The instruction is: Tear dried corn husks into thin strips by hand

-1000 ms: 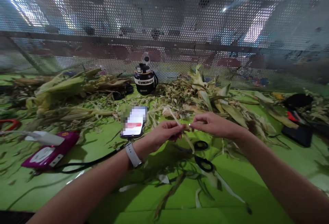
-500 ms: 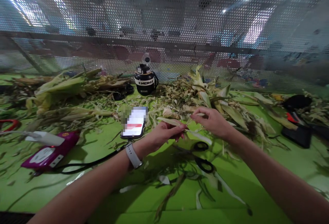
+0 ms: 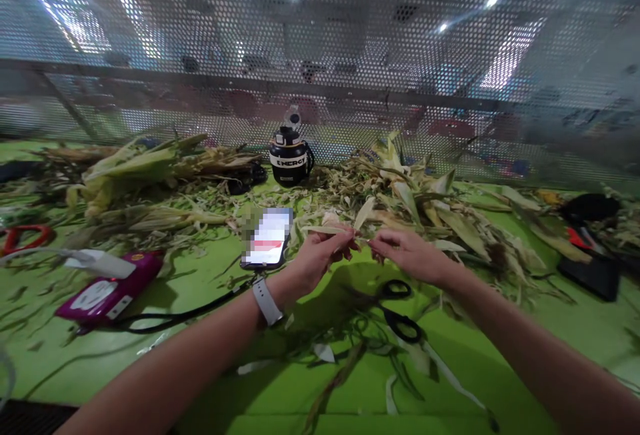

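A pale strip of corn husk (image 3: 323, 229) is pinched between the thumb and fingers of my left hand (image 3: 317, 258), one end pointing left past the thumb. Close on the right, my right hand (image 3: 413, 255) is closed, its fingertips pinching the husk where it comes out of the left hand. Another husk piece (image 3: 365, 213) stands up between the two hands. Just below them, scissors with black handles (image 3: 403, 325) lie on the green table (image 3: 280, 395), their blades partly in shadow. Husk scraps (image 3: 345, 372) are scattered around the scissors.
A phone (image 3: 269, 238) lies left of my hands, near a strapped purple power bank (image 3: 113, 292). Behind stands a black bottle (image 3: 290, 158). Heaps of husks (image 3: 135, 168) spread along a perforated metal screen (image 3: 320, 42). Red-handled scissors (image 3: 27, 238) sit far left.
My right hand has come down and left to meet the left hand. The husk strip that hung down to the right is now drawn up between both hands. The view has shifted slightly.
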`<state>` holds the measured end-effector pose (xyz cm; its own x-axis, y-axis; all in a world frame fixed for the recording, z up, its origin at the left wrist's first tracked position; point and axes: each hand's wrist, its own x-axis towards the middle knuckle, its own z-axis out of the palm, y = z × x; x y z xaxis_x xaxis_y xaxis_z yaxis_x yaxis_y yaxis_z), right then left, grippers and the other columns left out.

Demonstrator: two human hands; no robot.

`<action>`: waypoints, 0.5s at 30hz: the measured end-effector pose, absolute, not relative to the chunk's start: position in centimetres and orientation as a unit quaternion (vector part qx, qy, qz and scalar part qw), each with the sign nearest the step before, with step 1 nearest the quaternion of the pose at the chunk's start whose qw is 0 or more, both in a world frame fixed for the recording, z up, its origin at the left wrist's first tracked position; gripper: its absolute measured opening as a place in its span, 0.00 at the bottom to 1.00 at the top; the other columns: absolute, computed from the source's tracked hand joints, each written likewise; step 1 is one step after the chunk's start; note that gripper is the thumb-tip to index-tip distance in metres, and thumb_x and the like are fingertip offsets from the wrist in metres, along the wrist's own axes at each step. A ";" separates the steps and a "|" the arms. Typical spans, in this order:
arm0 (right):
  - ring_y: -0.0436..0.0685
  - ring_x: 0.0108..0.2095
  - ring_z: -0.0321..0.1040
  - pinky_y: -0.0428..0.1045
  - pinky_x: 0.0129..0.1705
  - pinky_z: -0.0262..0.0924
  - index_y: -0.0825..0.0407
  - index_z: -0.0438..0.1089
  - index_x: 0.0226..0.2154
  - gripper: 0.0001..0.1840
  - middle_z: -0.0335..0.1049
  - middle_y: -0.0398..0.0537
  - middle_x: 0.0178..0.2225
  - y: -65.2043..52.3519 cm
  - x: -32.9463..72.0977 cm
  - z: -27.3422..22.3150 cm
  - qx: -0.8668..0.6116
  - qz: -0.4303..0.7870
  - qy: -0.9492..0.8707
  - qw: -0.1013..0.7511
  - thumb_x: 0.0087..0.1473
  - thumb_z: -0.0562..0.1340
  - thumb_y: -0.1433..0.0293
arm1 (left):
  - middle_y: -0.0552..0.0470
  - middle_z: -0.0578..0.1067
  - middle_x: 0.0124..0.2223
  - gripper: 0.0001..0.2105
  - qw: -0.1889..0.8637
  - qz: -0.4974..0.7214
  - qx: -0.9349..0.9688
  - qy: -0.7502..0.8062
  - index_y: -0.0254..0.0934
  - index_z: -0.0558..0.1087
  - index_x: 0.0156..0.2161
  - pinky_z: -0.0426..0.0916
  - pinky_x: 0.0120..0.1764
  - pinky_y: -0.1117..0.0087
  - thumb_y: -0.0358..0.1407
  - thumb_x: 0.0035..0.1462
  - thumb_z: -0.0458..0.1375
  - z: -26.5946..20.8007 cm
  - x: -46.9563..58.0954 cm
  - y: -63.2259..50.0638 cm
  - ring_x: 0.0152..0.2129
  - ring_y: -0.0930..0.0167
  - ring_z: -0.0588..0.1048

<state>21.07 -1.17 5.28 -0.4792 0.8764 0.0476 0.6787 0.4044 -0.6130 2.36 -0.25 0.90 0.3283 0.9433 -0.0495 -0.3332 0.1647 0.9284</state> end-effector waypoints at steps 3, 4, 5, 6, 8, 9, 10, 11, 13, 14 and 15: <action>0.53 0.30 0.64 0.47 0.33 0.57 0.53 0.69 0.26 0.15 0.68 0.44 0.26 -1.0 21.1 5.1 -0.480 0.286 -0.801 0.216 0.55 0.56 0.60 | 0.56 0.71 0.23 0.12 0.677 0.457 0.461 0.346 0.34 0.74 0.27 0.57 0.24 0.76 0.42 0.43 0.65 0.8 2.3 -0.1 0.19 0.79 0.64; 0.53 0.30 0.65 0.47 0.33 0.58 0.54 0.69 0.28 0.14 0.69 0.45 0.26 -0.9 21.1 5.1 -0.484 0.314 -0.783 0.232 0.54 0.56 0.61 | 0.56 0.71 0.23 0.12 0.676 0.448 0.472 0.346 0.33 0.74 0.26 0.57 0.24 0.76 0.42 0.43 0.65 0.8 2.3 -0.1 0.18 0.79 0.63; 0.53 0.29 0.65 0.47 0.32 0.58 0.54 0.69 0.29 0.14 0.68 0.45 0.26 -0.9 21.1 5.0 -0.491 0.347 -0.759 0.252 0.53 0.56 0.61 | 0.56 0.71 0.22 0.12 0.676 0.436 0.484 0.345 0.33 0.74 0.26 0.57 0.24 0.76 0.42 0.42 0.65 0.8 2.3 -0.2 0.18 0.79 0.63; 0.52 0.27 0.64 0.47 0.30 0.59 0.54 0.69 0.29 0.15 0.68 0.44 0.25 -0.8 21.2 5.0 -0.499 0.375 -0.732 0.275 0.53 0.56 0.60 | 0.56 0.71 0.23 0.12 0.679 0.424 0.492 0.342 0.33 0.75 0.27 0.57 0.24 0.76 0.42 0.42 0.65 0.8 2.3 -0.3 0.19 0.79 0.63; 0.51 0.23 0.62 0.47 0.27 0.58 0.55 0.68 0.27 0.18 0.64 0.43 0.21 -0.6 21.2 4.9 -0.518 0.397 -0.689 0.316 0.53 0.55 0.57 | 0.54 0.72 0.24 0.13 0.687 0.402 0.505 0.334 0.33 0.76 0.28 0.58 0.25 0.76 0.42 0.42 0.66 0.9 2.2 -0.5 0.20 0.78 0.64; 0.51 0.22 0.62 0.47 0.27 0.58 0.55 0.69 0.27 0.18 0.64 0.42 0.21 -0.6 21.2 4.9 -0.529 0.388 -0.678 0.332 0.53 0.56 0.57 | 0.54 0.73 0.24 0.13 0.689 0.394 0.510 0.331 0.32 0.76 0.29 0.58 0.26 0.76 0.41 0.41 0.66 1.0 2.2 -0.6 0.20 0.78 0.65; 0.51 0.24 0.63 0.47 0.28 0.59 0.55 0.69 0.28 0.17 0.65 0.43 0.22 -0.5 21.2 4.9 -0.540 0.368 -0.672 0.348 0.52 0.57 0.58 | 0.53 0.73 0.25 0.13 0.690 0.387 0.516 0.329 0.32 0.77 0.29 0.59 0.27 0.76 0.41 0.41 0.66 1.1 2.2 -0.7 0.21 0.77 0.66; 0.53 0.27 0.65 0.48 0.31 0.60 0.55 0.70 0.31 0.15 0.68 0.45 0.25 -0.6 21.2 4.9 -0.546 0.341 -0.674 0.364 0.51 0.58 0.59 | 0.52 0.74 0.26 0.13 0.687 0.379 0.524 0.330 0.33 0.77 0.29 0.60 0.27 0.75 0.41 0.41 0.66 1.2 2.2 -0.9 0.22 0.77 0.66; 0.57 0.39 0.67 0.52 0.41 0.61 0.53 0.71 0.37 0.15 0.71 0.50 0.37 -0.8 21.1 5.0 -0.539 0.282 -0.700 0.374 0.51 0.59 0.61 | 0.50 0.76 0.27 0.13 0.677 0.356 0.551 0.334 0.33 0.77 0.29 0.61 0.29 0.74 0.42 0.40 0.66 1.3 2.4 -1.1 0.23 0.75 0.68; 0.59 0.44 0.65 0.55 0.46 0.59 0.51 0.71 0.40 0.15 0.69 0.51 0.43 -1.0 20.9 5.0 -0.527 0.259 -0.723 0.363 0.51 0.60 0.61 | 0.50 0.76 0.28 0.13 0.672 0.338 0.569 0.333 0.33 0.78 0.28 0.62 0.30 0.73 0.42 0.41 0.66 1.3 2.5 -1.2 0.23 0.74 0.68; 0.60 0.48 0.63 0.57 0.50 0.56 0.50 0.72 0.40 0.15 0.68 0.52 0.46 -1.2 20.8 5.0 -0.509 0.244 -0.749 0.346 0.51 0.61 0.61 | 0.49 0.76 0.27 0.13 0.667 0.319 0.588 0.329 0.33 0.78 0.28 0.62 0.30 0.72 0.42 0.41 0.66 1.3 2.6 -1.3 0.24 0.73 0.69</action>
<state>20.76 -1.17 4.96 -0.2419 0.9318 0.2705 0.5936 0.3627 -0.7184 2.61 -1.31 1.31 0.5796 0.8124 -0.0633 -0.0392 0.1054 0.9937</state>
